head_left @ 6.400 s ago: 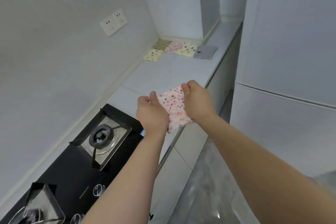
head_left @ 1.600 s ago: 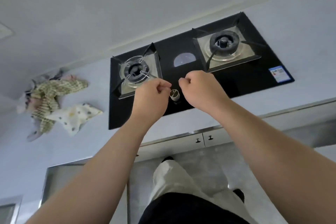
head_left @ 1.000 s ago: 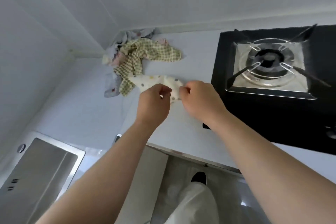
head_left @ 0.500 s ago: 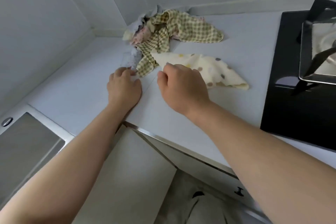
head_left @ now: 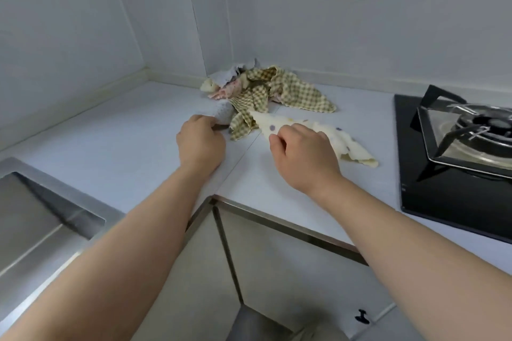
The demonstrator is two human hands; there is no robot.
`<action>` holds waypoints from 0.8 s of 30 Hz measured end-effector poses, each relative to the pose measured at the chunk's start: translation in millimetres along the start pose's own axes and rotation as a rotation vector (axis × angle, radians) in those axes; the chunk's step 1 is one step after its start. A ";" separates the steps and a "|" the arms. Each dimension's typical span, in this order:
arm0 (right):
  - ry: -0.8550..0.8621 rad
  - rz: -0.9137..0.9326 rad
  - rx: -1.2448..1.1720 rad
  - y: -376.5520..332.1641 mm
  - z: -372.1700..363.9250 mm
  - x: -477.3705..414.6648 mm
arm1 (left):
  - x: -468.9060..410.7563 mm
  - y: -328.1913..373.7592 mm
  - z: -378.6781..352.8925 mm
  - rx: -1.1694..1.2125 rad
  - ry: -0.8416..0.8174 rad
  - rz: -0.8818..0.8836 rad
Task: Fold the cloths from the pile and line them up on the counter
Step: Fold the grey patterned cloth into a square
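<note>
Pile (head_left: 266,86) of crumpled cloths lies just beyond both hands on the counter (head_left: 124,141); left hand (head_left: 201,141) curls its fingers onto the pale grey cloth (head_left: 219,113) at its fingertips; right hand (head_left: 304,152), apart from it, pinches the cream dotted cloth (head_left: 357,149) trailing to its right.

Single head-worn wide-angle view, aimed forward and down at the counter (head_left: 116,147) corner from close above; no second view is given
</note>
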State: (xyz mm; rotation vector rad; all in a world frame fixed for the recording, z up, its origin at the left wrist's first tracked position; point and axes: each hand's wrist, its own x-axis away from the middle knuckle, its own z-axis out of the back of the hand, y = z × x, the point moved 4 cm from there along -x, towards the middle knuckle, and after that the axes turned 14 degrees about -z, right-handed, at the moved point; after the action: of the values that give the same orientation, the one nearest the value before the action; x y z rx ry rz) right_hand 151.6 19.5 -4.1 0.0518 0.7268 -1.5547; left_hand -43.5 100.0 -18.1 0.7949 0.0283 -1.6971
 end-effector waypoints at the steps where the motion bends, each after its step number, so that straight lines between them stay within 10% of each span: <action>1: -0.030 -0.011 0.030 -5.7 2.8 0.4 | -2.7 0.8 7.8 0.057 0.040 0.003; 15: -0.097 -0.164 -0.541 -91.5 57.9 11.8 | -16.5 57.3 149.5 0.838 0.291 -0.226; 24: 0.115 -0.303 -0.433 -89.3 86.7 11.7 | -12.1 62.2 160.5 0.761 0.188 -0.238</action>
State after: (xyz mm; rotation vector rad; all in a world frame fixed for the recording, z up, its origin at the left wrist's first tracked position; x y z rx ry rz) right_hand 102.2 -36.8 96.0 -0.3043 1.1918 -1.6549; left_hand -66.2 24.0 135.1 1.5633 -0.4315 -1.8586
